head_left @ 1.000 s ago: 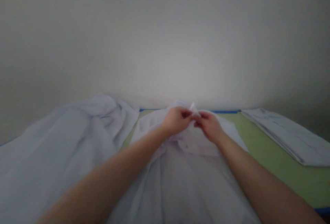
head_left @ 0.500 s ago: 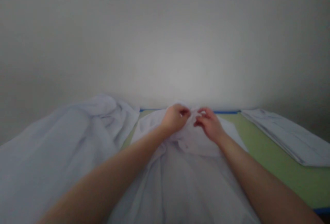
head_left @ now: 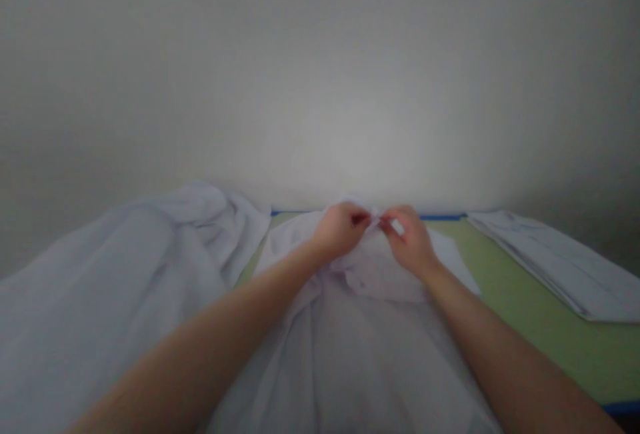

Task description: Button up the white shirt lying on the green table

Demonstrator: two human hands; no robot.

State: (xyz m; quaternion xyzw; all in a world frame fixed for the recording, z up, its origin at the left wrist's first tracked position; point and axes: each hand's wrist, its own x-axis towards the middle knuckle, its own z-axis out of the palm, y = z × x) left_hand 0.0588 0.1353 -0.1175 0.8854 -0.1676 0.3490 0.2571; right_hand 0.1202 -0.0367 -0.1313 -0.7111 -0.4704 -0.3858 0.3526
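Observation:
A white garment point(head_left: 350, 341), thin and wrinkled, lies spread over the green table top point(head_left: 540, 327) in front of me. Near its far end, my left hand point(head_left: 345, 229) pinches the fabric between thumb and fingers. Close beside it, my right hand point(head_left: 411, 239) has its thumb and fingertips closed on the same gathered part of the cloth. The fingertips of both hands almost meet there. The picture is dim and blurred, so I cannot make out any small detail between them.
A large heap of white cloth point(head_left: 115, 274) covers the left side. On the right lies a flat folded stack of white cloth point(head_left: 565, 261). Blue edging point(head_left: 443, 218) runs along the table's far side, against a plain pale wall point(head_left: 320, 74).
My right hand has moved slightly left, and its parted fingers have closed on the fabric. My left hand keeps its pinch almost in the same place.

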